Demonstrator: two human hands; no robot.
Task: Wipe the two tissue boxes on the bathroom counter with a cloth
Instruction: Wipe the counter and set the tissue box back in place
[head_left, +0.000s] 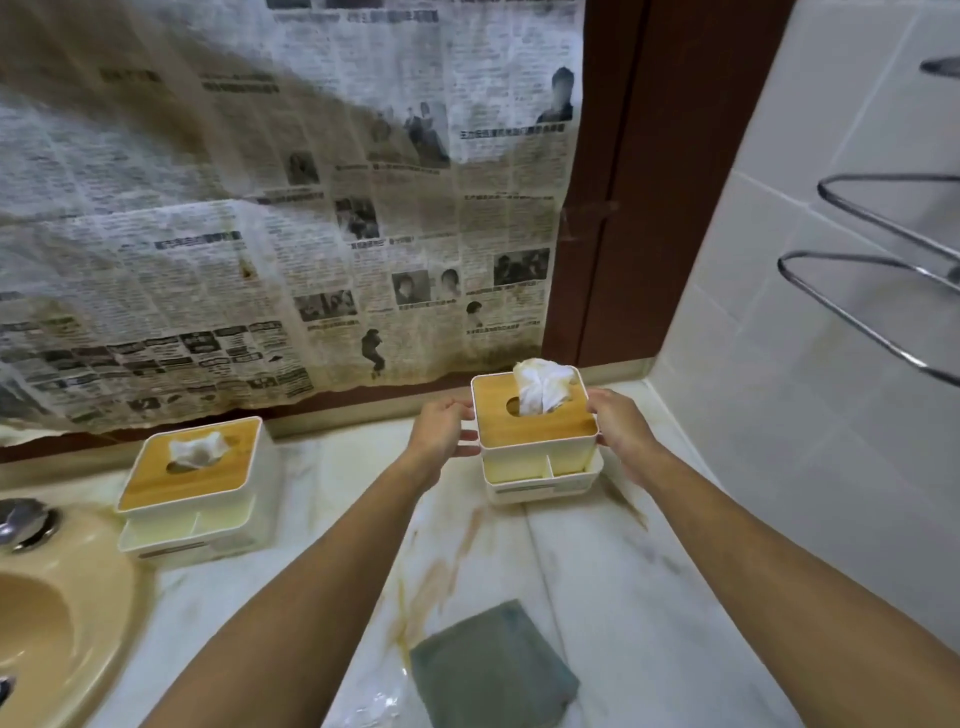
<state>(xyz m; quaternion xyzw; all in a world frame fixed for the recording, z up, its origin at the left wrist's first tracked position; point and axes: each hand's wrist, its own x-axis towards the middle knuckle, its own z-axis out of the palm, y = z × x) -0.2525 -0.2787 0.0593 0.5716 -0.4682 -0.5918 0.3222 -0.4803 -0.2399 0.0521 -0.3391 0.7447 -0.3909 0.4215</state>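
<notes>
Two white tissue boxes with wooden lids stand on the marble counter (332, 525). The right tissue box (537, 434) stands near the back right corner, with a white tissue sticking up from its slot. My left hand (441, 431) grips its left side and my right hand (618, 431) grips its right side. The left tissue box (195, 483) stands by the basin, untouched. A folded grey-green cloth (493, 670) lies flat on the counter near the front, between my forearms, with neither hand on it.
A beige basin (57, 618) with a chrome fitting (21, 519) fills the lower left. Stained newspaper (291, 208) covers the back wall above the counter. White tiles (779, 312) and chrome towel rails (872, 291) stand out on the right.
</notes>
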